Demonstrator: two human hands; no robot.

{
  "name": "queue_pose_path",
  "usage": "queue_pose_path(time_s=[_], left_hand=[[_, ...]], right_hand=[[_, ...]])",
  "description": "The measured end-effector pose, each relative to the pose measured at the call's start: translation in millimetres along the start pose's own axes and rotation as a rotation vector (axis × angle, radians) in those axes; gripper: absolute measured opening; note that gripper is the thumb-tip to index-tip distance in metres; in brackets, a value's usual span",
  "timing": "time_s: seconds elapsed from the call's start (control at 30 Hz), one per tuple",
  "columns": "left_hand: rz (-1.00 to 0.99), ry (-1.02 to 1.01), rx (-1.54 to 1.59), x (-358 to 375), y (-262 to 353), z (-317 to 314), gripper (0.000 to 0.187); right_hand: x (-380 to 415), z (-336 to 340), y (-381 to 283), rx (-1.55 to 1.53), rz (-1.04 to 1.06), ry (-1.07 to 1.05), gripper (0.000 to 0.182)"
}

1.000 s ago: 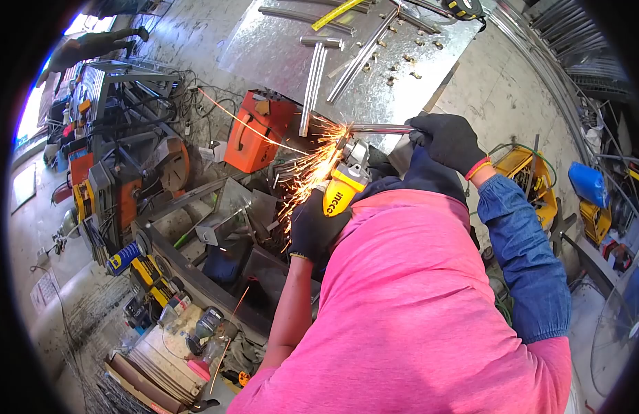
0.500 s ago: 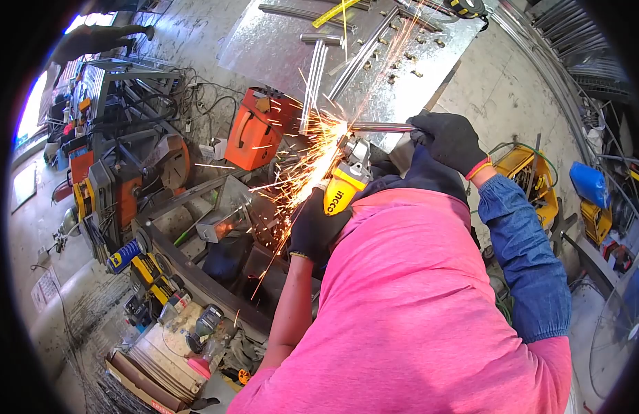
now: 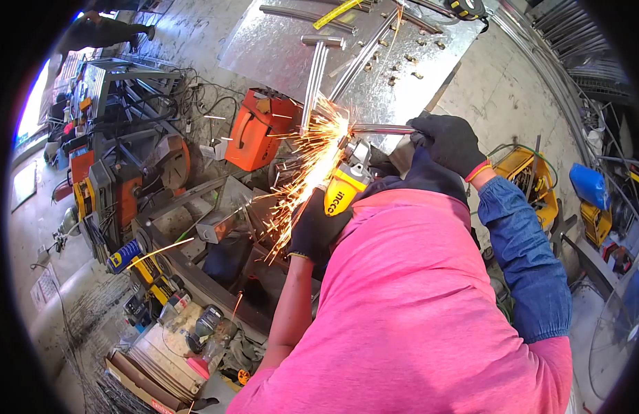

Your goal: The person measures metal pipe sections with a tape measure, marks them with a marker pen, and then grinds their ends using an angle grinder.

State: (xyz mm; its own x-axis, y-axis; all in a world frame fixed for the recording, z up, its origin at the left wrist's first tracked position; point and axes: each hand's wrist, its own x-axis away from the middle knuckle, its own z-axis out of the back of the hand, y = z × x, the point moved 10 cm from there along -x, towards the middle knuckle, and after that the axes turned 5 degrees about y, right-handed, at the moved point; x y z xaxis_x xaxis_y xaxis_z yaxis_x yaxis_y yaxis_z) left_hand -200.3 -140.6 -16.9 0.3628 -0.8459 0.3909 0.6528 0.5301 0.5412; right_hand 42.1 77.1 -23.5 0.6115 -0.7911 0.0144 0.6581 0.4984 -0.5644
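Observation:
My left hand (image 3: 315,226), in a dark glove, is wrapped round a yellow angle grinder (image 3: 344,189). The grinder's head is at the left end of a thin metal tube (image 3: 383,129), and bright sparks spray from there down and to the left. The contact point is hidden by the glare. My right hand (image 3: 448,143), also gloved, is closed round the right end of that tube. Just beyond, a shiny metal sheet (image 3: 278,52) carries several more tubes (image 3: 364,58).
Small metal pieces (image 3: 410,58) and a tape measure (image 3: 466,8) lie on the sheet. An orange machine (image 3: 254,131) stands to the left. A yellow case (image 3: 533,179) sits at the right. A person (image 3: 102,34) is at the upper left.
Both hands, the grinder and the tube hold nearly the same position. The spark spray has changed shape, with fewer sparks flying up across the sheet. The person at upper left has shifted slightly.

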Motion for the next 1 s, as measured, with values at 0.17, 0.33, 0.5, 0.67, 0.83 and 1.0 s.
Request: queue_pose_path(time_s=[0.17,0.33,0.5,0.67,0.83,1.0], left_hand=[[-0.019,0.001,-0.043,0,6,3,0.063],[-0.117,0.02,-0.127,-4,8,2,0.064],[0.041,-0.068,-0.015,-1,3,-2,0.063],[0.012,-0.041,0.047,-3,7,0,0.061],[-0.095,0.037,-0.077,-5,13,5,0.057],[-0.054,-0.001,-0.009,-6,7,0,0.061]], right_hand=[[1,-1,1,0.006,0.026,0.032,0.026],[1,0,0,0.015,0.043,0.046,0.027],[2,2,-2,-0.004,0.051,0.058,0.027],[1,3,-4,-0.004,0.06,0.059,0.027],[3,2,-5,-0.002,0.072,0.071,0.022],[4,1,-6,0.003,0.099,0.089,0.022]])
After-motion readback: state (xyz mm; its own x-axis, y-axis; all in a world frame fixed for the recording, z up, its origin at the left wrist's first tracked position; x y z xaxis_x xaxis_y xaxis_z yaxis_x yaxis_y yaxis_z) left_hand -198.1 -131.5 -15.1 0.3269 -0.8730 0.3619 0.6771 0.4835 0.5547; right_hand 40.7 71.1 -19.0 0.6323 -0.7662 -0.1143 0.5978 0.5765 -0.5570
